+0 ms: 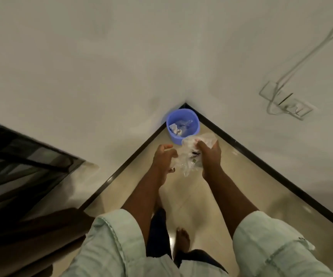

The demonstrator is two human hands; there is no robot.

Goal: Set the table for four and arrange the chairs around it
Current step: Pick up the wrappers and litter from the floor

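Two hands work at one crumpled clear plastic wrapper (189, 156) above the floor (191, 196), just short of the blue bin (182, 126) tucked into the corner where the walls meet. The right hand (209, 154) is clenched round the wrapper's upper part; the left hand (164, 158) has its fingers curled at the wrapper's edge, though whether it truly grips I cannot tell. No table or chairs show from here. The plastic is light and springy, so if dropped from this far back it could open out and land on the floor beside the bin.
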